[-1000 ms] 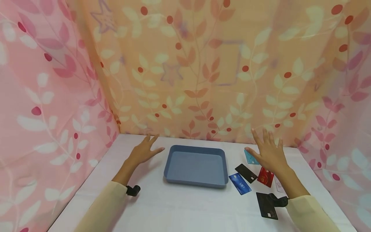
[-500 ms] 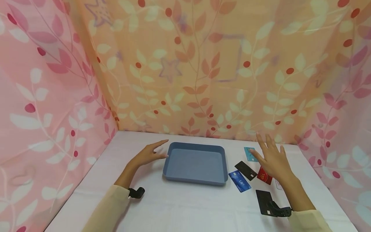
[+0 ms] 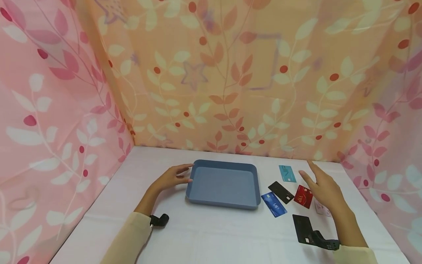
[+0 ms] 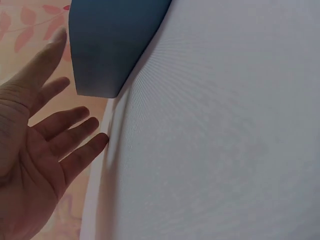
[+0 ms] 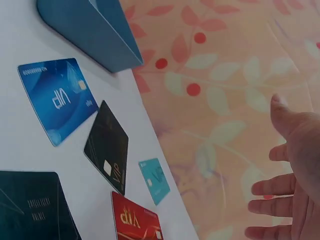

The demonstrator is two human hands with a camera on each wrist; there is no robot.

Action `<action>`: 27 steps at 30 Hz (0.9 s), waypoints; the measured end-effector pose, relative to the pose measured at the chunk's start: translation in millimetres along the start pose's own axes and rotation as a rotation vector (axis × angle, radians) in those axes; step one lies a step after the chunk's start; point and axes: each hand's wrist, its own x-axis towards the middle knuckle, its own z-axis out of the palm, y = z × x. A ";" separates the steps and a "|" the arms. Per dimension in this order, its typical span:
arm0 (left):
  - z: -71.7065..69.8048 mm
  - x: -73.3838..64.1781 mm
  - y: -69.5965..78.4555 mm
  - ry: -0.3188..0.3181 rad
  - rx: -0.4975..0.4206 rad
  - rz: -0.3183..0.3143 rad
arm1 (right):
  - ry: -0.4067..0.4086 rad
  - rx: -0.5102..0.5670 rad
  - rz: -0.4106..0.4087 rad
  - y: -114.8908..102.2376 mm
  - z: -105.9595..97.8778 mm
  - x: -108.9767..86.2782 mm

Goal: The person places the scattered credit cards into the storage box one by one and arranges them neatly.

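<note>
A shallow blue-grey tray lies on the white-covered table. My left hand is at the tray's left side, thumb and fingertips right at its rim, fingers spread. In the left wrist view that hand shows relaxed fingers beside the tray's corner. My right hand hovers over the cards at the right, fingers extended, holding nothing. Near it lie a red VIP card, a light-blue card, a black card, a blue VIP card and a pale pink card partly hidden by the hand.
Another black card lies nearer the front, partly covered by the right wrist camera. Patterned orange cloth hangs behind the table, with pink cloth along the left side and more at the right.
My left hand has moved right to the tray's left rim. My right hand has shifted right and toward me, uncovering the light-blue and red cards. The tray and cards stay in place.
</note>
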 end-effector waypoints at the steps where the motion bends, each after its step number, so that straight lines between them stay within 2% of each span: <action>1: 0.3 -0.2 -2.0 -0.007 -0.007 0.000 | -0.006 0.002 0.012 3.4 -1.2 -0.7; 10: 2.0 0.0 -8.4 -0.072 -0.069 0.011 | -0.045 -0.015 0.066 39.6 -5.3 -8.0; 18: 2.9 -8.1 -12.4 -0.107 -0.103 -0.037 | -0.098 0.007 0.072 60.2 -8.0 -14.1; 22: 2.2 -13.2 -15.0 -0.120 -0.133 -0.050 | -0.154 0.012 0.085 67.7 -10.2 -15.7; 27: 1.6 -20.1 -18.1 -0.138 -0.166 -0.041 | -0.260 0.010 0.162 73.2 -8.7 -16.0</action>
